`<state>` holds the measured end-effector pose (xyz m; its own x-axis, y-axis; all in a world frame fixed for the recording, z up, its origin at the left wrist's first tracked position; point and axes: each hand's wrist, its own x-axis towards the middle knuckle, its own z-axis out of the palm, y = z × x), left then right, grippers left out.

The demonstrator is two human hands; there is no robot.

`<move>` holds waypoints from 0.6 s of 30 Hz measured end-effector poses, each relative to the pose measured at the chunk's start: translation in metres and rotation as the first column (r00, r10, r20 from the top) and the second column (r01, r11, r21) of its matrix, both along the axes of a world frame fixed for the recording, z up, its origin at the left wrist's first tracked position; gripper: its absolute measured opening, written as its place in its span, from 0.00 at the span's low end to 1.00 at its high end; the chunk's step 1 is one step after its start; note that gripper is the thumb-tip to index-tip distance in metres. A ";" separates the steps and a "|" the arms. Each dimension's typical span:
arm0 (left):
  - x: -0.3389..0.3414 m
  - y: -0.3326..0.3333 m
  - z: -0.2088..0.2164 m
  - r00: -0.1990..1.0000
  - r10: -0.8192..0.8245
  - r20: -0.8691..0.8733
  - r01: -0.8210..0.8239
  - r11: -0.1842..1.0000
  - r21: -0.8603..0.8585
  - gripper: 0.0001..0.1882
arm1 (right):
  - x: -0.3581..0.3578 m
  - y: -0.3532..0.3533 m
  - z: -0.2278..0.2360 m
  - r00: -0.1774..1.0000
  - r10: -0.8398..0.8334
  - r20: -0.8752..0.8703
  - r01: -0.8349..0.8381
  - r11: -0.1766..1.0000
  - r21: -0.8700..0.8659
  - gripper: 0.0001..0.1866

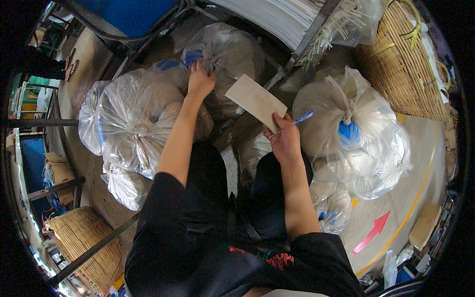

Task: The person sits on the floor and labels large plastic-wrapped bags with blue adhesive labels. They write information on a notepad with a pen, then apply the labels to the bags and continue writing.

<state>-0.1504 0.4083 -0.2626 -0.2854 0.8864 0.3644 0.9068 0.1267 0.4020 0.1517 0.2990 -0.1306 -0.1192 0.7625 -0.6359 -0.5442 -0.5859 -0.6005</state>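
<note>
One knotted plastic bag [225, 49] gripped by left hand [199, 81]; right hand [283, 141] holds one card [256, 101], one pen [297, 120].

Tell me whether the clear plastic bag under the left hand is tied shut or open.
Tied shut. The clear plastic bag has its neck gathered into a knot beside the left hand, which rests on it, and no opening shows.

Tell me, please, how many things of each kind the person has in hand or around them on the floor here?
Tied clear plastic bags: 7 that I can tell apart
Woven baskets: 2
Paper card, in the right hand: 1
Blue pen, same hand: 1
Total: 11
The left hand grips the knot of a far bag.
</note>
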 end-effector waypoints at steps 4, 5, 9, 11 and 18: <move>0.010 0.020 -0.041 0.991 0.133 -0.022 -0.133 0.951 -0.281 0.33 | 0.004 0.001 -0.003 0.998 0.069 -0.008 -0.069 0.997 0.027 0.12; 0.014 0.023 -0.045 0.979 0.152 0.134 -0.110 0.954 -0.277 0.33 | 0.005 0.001 -0.005 0.998 0.062 -0.016 -0.062 0.998 0.034 0.12; -0.031 0.021 -0.072 0.969 0.170 0.178 -0.109 0.945 -0.309 0.32 | -0.002 0.001 -0.007 0.988 0.113 -0.103 -0.110 0.993 0.041 0.13; -0.026 0.024 -0.068 0.964 0.182 0.192 -0.107 0.932 -0.347 0.32 | -0.002 0.002 -0.006 0.994 0.074 -0.080 -0.074 0.997 0.003 0.13; -0.020 0.025 0.000 0.919 0.047 0.392 0.123 0.909 -0.397 0.33 | 0.002 0.004 -0.009 0.995 0.057 -0.079 -0.055 0.998 0.025 0.13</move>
